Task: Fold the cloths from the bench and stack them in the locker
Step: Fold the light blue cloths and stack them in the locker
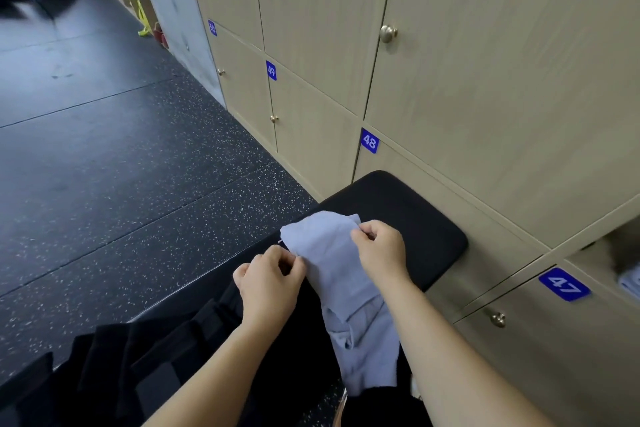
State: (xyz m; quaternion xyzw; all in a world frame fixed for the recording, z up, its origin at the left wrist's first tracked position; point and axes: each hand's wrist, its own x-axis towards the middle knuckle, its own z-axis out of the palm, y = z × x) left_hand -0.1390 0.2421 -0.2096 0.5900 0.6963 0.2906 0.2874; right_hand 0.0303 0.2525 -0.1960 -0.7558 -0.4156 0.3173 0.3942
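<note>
Pinching the pale blue cloth [332, 263] at its upper edge, left hand [268, 282] at the left corner, right hand [381, 250] at the far corner, fingers [362, 230] of each clamped on the fabric. Holding it over the black padded table [415, 218], lower part hanging crumpled between the forearms. Sitting near the open locker [620, 250] at far right, a pale bundle [631, 279] lying inside.

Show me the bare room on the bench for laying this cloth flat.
Bare: the far rounded end of the bench, between the cloth and the lockers. Crowded: the near part, where the left hand and right hand pinch the cloth beside dark fabric.
</note>
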